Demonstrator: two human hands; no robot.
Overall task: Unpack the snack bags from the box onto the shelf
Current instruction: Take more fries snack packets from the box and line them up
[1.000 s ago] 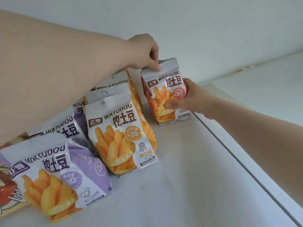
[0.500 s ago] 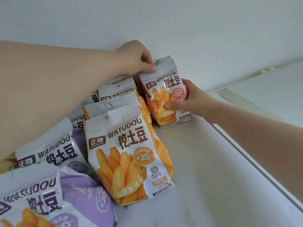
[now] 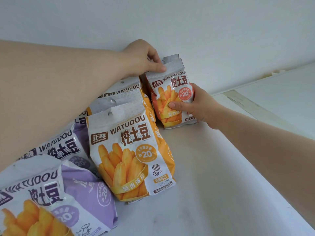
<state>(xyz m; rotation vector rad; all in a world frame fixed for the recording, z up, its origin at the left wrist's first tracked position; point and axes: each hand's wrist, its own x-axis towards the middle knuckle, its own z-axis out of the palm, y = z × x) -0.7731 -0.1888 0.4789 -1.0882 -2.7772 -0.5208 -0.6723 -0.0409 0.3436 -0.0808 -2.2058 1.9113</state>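
A red-orange snack bag (image 3: 172,92) stands upright at the back of the white shelf (image 3: 213,176), close to the wall. My left hand (image 3: 143,58) pinches the bag's silver top seal. My right hand (image 3: 196,104) grips its right side, thumb across the front. A second silver seal shows just behind it. Left of it stands a row of yellow snack bags (image 3: 133,150), and purple snack bags (image 3: 81,189) stand at the near left. The box is out of view.
The white wall (image 3: 187,23) rises right behind the bags. The shelf's right edge (image 3: 265,167) runs diagonally, with a lower white surface (image 3: 281,92) beyond it. My left forearm (image 3: 51,92) covers the bags at the back left.
The view has shifted closer and slightly down. The red-orange bag has been set a little further back toward the wall, both hands still on it.
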